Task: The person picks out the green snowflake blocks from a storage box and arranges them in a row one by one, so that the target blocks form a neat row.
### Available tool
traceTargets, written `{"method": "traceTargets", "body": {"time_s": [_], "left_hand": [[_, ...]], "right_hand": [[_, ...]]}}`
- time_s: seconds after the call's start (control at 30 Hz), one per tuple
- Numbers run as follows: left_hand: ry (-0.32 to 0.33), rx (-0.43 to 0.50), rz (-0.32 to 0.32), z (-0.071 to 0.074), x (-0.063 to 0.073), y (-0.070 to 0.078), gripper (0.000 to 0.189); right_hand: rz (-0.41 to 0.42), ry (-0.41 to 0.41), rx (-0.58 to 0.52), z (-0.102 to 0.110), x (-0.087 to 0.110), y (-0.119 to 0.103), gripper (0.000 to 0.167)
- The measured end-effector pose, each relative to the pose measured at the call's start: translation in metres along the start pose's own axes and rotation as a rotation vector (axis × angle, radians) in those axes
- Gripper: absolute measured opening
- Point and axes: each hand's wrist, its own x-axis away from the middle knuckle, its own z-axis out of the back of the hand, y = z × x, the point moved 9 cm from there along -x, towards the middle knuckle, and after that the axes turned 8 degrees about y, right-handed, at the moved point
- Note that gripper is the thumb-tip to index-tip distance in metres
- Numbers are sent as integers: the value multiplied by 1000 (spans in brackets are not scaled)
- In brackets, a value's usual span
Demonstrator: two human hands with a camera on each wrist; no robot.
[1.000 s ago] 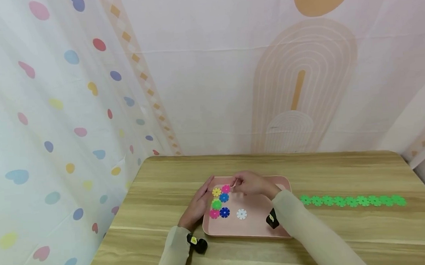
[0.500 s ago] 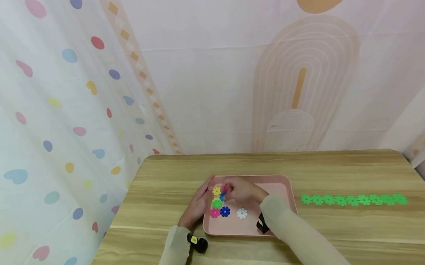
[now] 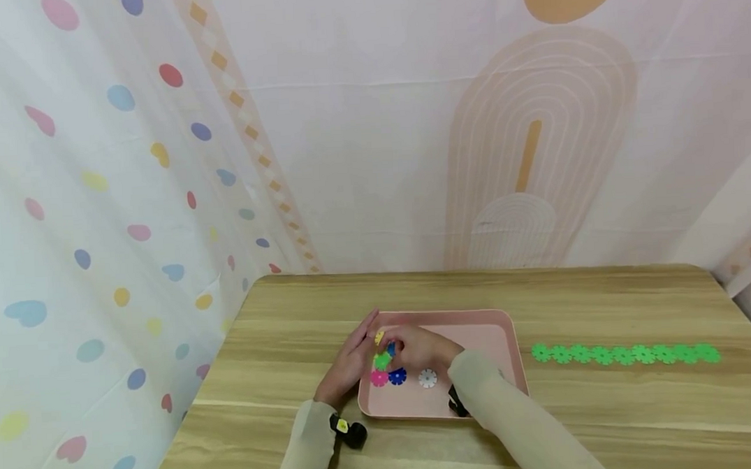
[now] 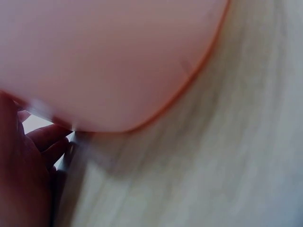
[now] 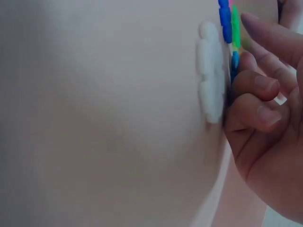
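My left hand (image 3: pixel 350 365) rests against the left side of a pink tray (image 3: pixel 442 406), its fingers extended along the rim. Inside the tray, my right hand (image 3: pixel 418 346) has its thumb and forefinger around a green snowflake disc (image 3: pixel 382 362), apparently pinching it by the rim. A yellow disc (image 3: pixel 379 338) and a blue disc (image 3: pixel 390 348) are partly covered by that hand. Nearer the front lie a pink disc (image 3: pixel 379 378) and a dark blue disc (image 3: pixel 397 376). A white disc (image 5: pixel 211 71) lies beside the curled outer fingers in the right wrist view.
A long chain of joined green discs (image 3: pixel 623 354) lies on the wooden table (image 3: pixel 610 420) right of the tray. A patterned curtain (image 3: pixel 378 157) hangs behind the table's back edge and along the left.
My right hand has moved left and toward the front, from the upper pink disc to the green one. That pink disc is now out of sight. My left hand stays put.
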Motion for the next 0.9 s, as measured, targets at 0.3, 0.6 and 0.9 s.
{"method": "traceTargets", "body": {"time_s": [0.3, 0.6, 0.9], "left_hand": [[-8, 19, 9, -1, 1, -1, 49], [-4, 33, 12, -1, -1, -1, 48], [-1, 26, 1, -1, -1, 0, 49]], "right_hand": [[-63, -11, 74, -4, -2, 10, 26], [-68, -30, 0, -3, -4, 13, 23], [-80, -28, -60, -2, -4, 16, 22]]}}
